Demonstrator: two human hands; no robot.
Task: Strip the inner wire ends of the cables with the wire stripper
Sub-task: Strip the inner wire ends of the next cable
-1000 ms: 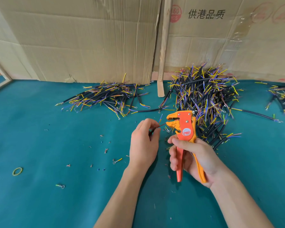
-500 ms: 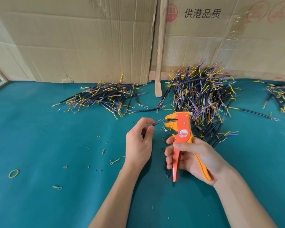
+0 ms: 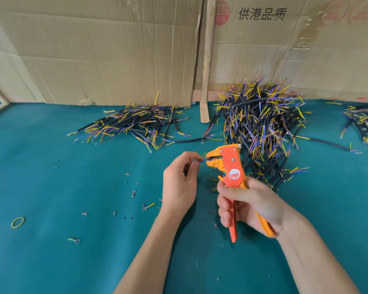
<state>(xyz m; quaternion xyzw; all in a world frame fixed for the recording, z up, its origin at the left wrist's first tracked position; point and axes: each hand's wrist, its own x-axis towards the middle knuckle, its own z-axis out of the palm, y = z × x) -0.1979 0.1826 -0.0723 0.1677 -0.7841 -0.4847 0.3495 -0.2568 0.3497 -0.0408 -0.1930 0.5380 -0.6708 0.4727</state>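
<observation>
My right hand [image 3: 249, 204] grips the handles of the orange wire stripper [image 3: 229, 166], whose jaws point left. My left hand [image 3: 180, 183] pinches a short cable between thumb and forefinger; its thin wire end [image 3: 203, 159] reaches into the stripper's jaws. Most of that cable is hidden inside my fingers. A big heap of black cables with yellow, blue and purple inner wires [image 3: 261, 128] lies just behind the stripper. A flatter pile of the same cables [image 3: 134, 126] lies to the back left.
Cardboard sheets [image 3: 115, 49] and a wooden slat [image 3: 206, 60] stand along the back of the teal table [image 3: 51, 262]. A third cable pile [image 3: 365, 124] sits at the far right. Insulation scraps [image 3: 133, 193], a ring-terminal offcut [image 3: 148, 206] and a rubber band [image 3: 17, 222] lie on the left.
My left hand has turned the cable and brought its wire end rightward into the stripper's jaws. The stripper has tilted slightly toward the left hand.
</observation>
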